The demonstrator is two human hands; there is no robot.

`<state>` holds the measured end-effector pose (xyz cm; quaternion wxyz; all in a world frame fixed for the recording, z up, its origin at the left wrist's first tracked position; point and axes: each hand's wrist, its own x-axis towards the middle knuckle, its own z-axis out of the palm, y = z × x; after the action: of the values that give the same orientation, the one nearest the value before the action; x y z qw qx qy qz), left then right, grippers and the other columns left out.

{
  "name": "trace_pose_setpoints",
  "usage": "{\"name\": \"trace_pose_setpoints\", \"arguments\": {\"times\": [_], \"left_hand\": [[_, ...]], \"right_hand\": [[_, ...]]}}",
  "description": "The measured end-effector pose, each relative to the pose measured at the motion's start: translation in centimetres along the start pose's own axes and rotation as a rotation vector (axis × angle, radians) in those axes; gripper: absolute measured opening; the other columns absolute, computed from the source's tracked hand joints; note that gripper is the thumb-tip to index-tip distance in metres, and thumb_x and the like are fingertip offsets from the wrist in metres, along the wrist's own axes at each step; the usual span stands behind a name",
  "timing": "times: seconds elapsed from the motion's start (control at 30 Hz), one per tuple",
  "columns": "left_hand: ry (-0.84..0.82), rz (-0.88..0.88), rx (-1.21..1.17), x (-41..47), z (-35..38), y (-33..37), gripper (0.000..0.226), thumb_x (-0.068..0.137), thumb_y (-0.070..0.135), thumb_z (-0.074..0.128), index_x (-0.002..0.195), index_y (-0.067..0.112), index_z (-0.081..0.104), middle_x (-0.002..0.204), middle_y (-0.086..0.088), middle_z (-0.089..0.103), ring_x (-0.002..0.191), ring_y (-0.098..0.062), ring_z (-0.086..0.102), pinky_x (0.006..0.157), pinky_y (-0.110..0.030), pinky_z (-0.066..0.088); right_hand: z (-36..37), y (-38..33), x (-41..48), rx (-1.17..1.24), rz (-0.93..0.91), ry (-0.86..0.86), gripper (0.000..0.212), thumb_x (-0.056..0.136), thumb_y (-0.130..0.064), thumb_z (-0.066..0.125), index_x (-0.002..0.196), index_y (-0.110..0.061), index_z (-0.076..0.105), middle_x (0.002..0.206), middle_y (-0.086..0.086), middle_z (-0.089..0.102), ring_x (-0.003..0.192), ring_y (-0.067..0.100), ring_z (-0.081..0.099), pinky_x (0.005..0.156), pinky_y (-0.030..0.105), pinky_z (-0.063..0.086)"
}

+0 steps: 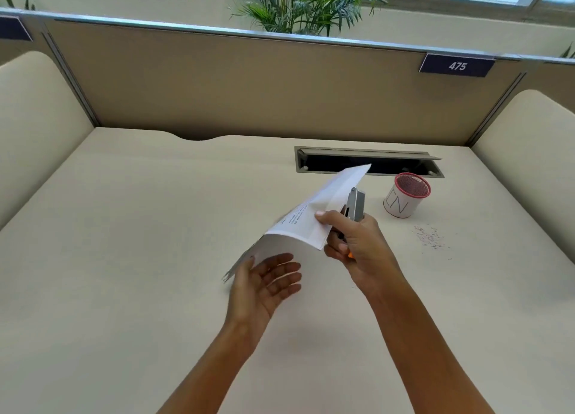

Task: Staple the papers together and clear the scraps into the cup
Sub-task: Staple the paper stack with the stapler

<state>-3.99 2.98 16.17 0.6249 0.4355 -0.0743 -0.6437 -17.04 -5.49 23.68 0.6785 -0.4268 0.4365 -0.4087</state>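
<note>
Two hands, one sheaf of papers (314, 208), one stapler (357, 202), one cup (404, 200), one patch of scraps (431, 238). Papers held up off the desk (124, 227), tilted, far corner hiding part of the slot; sheets too blurred to count. Right hand (361, 245) curled round the stapler, thumb pressed on the papers' right edge; stapler upright just behind that edge, partly hidden by paper and fingers. Left hand (264, 286) spread wide, palm up, fingers relaxed, gripping nothing, at the papers' lower corner; touching or not, cannot tell through the blur. Cup upright on the desk, right of the stapler, red mesh rim, letters on its white wall. Scraps strewn on the desk just in front of the cup, right of the right hand, apart from both. Beyond: one open slot (404, 164) in the desk, one partition (249, 87) bearing one plate (456, 66) marked 475, one plant (305, 6) behind.
</note>
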Motion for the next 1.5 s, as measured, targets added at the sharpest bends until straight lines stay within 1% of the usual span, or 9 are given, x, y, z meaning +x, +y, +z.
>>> {"name": "trace_pose_setpoints", "arguments": {"times": [0.1,0.23,0.3,0.43,0.6,0.73,0.93,1.27,1.5], "left_hand": [[-0.116,-0.174,-0.441,2.1,-2.9,0.2,0.073,0.098,0.052,0.023,0.122,-0.009,0.056,0.124,-0.026,0.061,0.103,-0.040,0.066,0.082,-0.056,0.055],[-0.198,-0.106,-0.645,4.1,-7.6,3.3,0.063,0.090,0.033,0.036,0.136,-0.010,0.042,0.140,-0.029,0.046,0.126,-0.046,0.048,0.098,-0.063,0.042],[-0.251,-0.075,-0.527,5.1,-10.5,4.8,0.064,0.098,0.045,0.030,0.139,-0.004,0.043,0.143,-0.024,0.044,0.134,-0.038,0.041,0.111,-0.055,0.030],[-0.297,-0.095,-0.119,4.1,-11.1,7.9,0.055,0.097,0.047,0.043,0.135,0.009,0.052,0.127,-0.019,0.061,0.114,-0.036,0.060,0.098,-0.053,0.046],[-0.087,0.214,0.610,4.2,-10.4,9.0,0.083,0.049,0.055,0.087,0.118,0.016,0.064,0.115,-0.010,0.070,0.101,-0.029,0.069,0.072,-0.034,0.060],[0.088,0.532,0.701,3.9,-8.6,8.1,0.016,0.089,0.025,0.064,0.104,0.025,0.066,0.096,0.013,0.075,0.089,-0.009,0.070,0.072,-0.021,0.057],[0.232,0.687,0.662,3.8,-8.1,6.1,0.014,0.096,0.015,0.054,0.104,0.022,0.063,0.086,0.015,0.071,0.083,-0.002,0.066,0.067,-0.013,0.052],[0.277,0.677,0.714,4.8,-9.1,3.7,0.019,0.096,0.012,0.055,0.105,0.027,0.062,0.097,0.008,0.068,0.093,-0.018,0.063,0.080,-0.034,0.051],[0.352,0.745,0.736,5.2,-9.1,3.1,0.024,0.099,0.014,0.050,0.122,0.020,0.054,0.104,0.003,0.064,0.098,-0.014,0.060,0.076,-0.023,0.048]], "right_hand": [[-0.6,-1.0,-0.5,-0.029,-0.010,-0.138,0.004,0.084,-0.004,0.061,0.082,-0.004,0.058,0.044,0.000,0.029,0.034,0.007,0.022,0.041,0.019,0.024],[-2.4,-2.2,-0.9,-0.064,0.016,-0.210,0.018,0.082,0.000,0.063,0.068,-0.011,0.064,0.066,0.013,0.034,0.031,0.004,0.025,0.034,0.013,0.027],[-3.6,-2.3,-0.6,-0.147,0.042,-0.233,0.008,0.081,-0.002,0.065,0.077,-0.009,0.066,0.079,0.023,0.047,0.032,0.004,0.028,0.036,0.013,0.026],[-6.2,-1.2,0.7,-0.444,0.119,-0.248,0.002,0.086,-0.001,0.061,0.087,-0.003,0.062,0.066,0.009,0.062,0.035,0.004,0.035,0.037,0.015,0.029],[-7.6,2.4,2.7,-0.807,0.105,-0.046,0.014,0.083,-0.010,0.066,0.074,-0.017,0.057,0.069,0.003,0.058,0.050,0.012,0.045,0.043,0.022,0.033],[-6.6,5.9,3.1,-0.937,-0.126,0.177,0.024,0.081,-0.014,0.069,0.066,-0.022,0.053,0.061,-0.002,0.053,0.057,0.015,0.046,0.050,0.016,0.034],[-5.8,10.7,2.6,-0.750,-0.373,0.392,0.003,0.087,-0.012,0.066,0.084,-0.012,0.064,0.077,-0.005,0.066,0.063,0.003,0.058,0.057,-0.002,0.039],[-7.6,16.8,3.3,-0.708,-0.295,0.418,0.015,0.088,-0.016,0.064,0.074,-0.017,0.058,0.066,-0.002,0.062,0.057,0.018,0.051,0.052,0.020,0.043],[-7.8,17.4,3.7,-0.753,-0.296,0.448,0.015,0.089,-0.017,0.064,0.074,-0.019,0.060,0.065,-0.005,0.063,0.054,0.015,0.052,0.052,0.029,0.046]]}}
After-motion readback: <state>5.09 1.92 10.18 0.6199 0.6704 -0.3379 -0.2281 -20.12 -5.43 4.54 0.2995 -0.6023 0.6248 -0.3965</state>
